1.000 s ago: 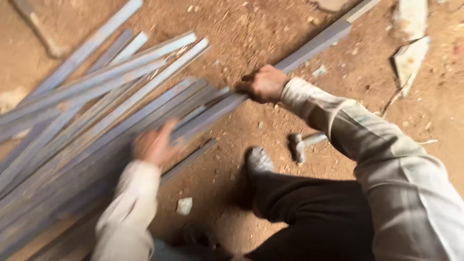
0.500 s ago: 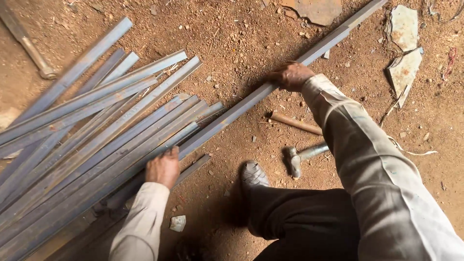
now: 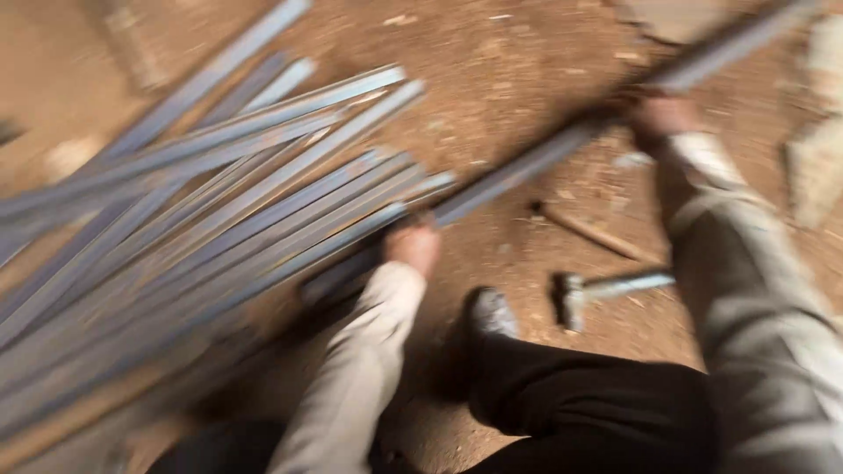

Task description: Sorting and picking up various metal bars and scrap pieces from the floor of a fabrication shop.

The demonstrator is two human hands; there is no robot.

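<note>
The view is blurred by motion. My right hand point(image 3: 663, 114) is closed around a long grey metal bar point(image 3: 536, 162) that runs from the upper right down toward the middle of the dirt floor. My left hand point(image 3: 413, 246) is curled over the near end of a bar point(image 3: 342, 272) at the edge of a pile of several long grey-blue metal bars point(image 3: 219, 219). The pile fans out to the left. Both arms wear light sleeves.
A hammer point(image 3: 606, 288) with a metal handle lies on the dirt between my arms, and a thin wooden stick point(image 3: 597, 233) lies just beyond it. My shoe point(image 3: 487, 316) and dark trouser leg point(image 3: 597, 412) are below. Pale stone pieces point(image 3: 817, 167) lie at the right.
The view has swung down and right and gone blurry. My left hand has shifted right to the near ends of the bars. My right hand keeps its grip on the long bar.
</note>
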